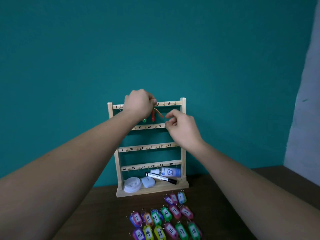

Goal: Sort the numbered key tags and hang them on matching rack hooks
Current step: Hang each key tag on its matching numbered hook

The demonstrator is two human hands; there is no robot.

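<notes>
the wall (155, 40) is flat teal, with a pale grey strip (304, 101) at its right edge. the rack (183, 135) is pale bare wood, its rails numbered in black handwriting. under the top rail show a red tag (153, 116), an orange tag (159, 113) and a green tag (144, 120). the bench (97, 213) is dark brown. the marker (161, 178) is white with black ends, the spray bottle (168, 172) white with a blue label, the round lid (132, 184) white. the bench's tags bear white labels with black numbers: tag 10 (166, 213) and tag 17 (181, 231) green, tag 8 (147, 218) orange, tag 16 (171, 230) pinkish red, tag 14 (148, 232) yellow-green.
</notes>
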